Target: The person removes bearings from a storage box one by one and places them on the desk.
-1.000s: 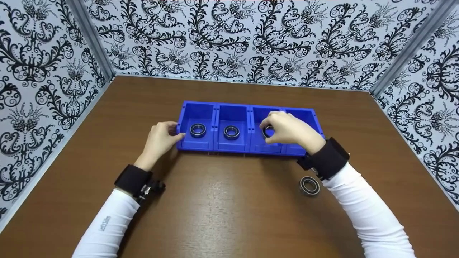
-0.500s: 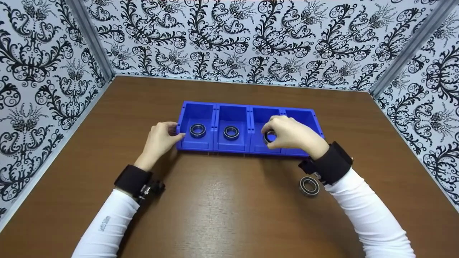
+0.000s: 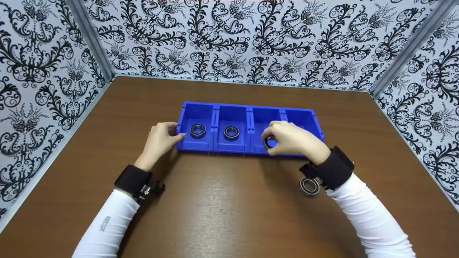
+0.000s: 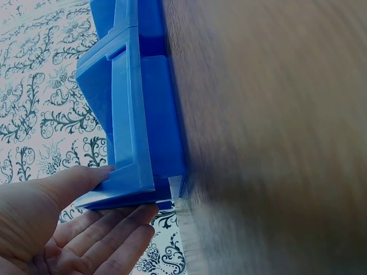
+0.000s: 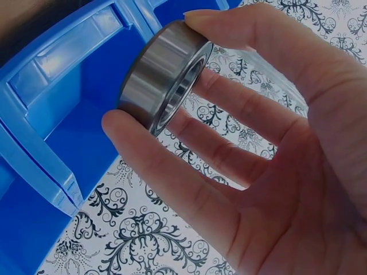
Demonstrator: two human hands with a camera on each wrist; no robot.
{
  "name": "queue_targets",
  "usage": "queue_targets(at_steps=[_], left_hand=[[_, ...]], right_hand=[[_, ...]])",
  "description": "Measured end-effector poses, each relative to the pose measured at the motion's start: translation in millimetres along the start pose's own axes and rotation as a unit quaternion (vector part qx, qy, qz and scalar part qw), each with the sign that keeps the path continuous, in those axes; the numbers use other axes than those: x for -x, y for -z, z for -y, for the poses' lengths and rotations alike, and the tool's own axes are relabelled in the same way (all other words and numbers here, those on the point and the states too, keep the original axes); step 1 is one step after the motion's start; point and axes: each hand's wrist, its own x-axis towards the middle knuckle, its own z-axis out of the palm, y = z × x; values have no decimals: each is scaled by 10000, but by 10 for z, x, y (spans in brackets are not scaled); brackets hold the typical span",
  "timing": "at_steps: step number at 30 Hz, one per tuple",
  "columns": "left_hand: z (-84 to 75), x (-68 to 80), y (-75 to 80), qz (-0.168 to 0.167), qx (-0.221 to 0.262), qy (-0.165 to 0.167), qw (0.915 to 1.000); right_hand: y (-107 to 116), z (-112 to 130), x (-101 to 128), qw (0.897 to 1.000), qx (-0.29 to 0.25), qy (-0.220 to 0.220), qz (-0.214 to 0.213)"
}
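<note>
A blue four-part bin, its compartments side by side, stands on the table; I see the blue bin (image 3: 233, 147) lengthwise in the head view. My left hand (image 3: 162, 141) grips its left end wall, thumb on the inner side and fingers outside, as the left wrist view shows. Over the third compartment my right hand (image 3: 292, 138) pinches a ball bearing (image 5: 163, 71) by its outer ring between thumb and fingertips. One bearing (image 3: 198, 130) lies flat in the leftmost compartment, and another bearing (image 3: 231, 133) in the second.
A loose bearing (image 3: 309, 186) lies on the brown table (image 3: 215, 208), in front of the bin and close beside the right wrist's black band (image 3: 331, 168). Patterned wall panels (image 3: 233, 43) enclose the table at the back and both sides.
My right hand, still pinching the bearing, has shifted slightly toward me and to the right over the third compartment. The left hand and the bin stay put.
</note>
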Motion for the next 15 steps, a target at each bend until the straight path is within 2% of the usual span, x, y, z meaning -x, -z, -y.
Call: queue_targets(at_steps=[15], left_hand=[[-5, 6, 1, 40, 13, 1, 10000]], right_hand=[[-28, 35, 110, 9998, -94, 174, 11]])
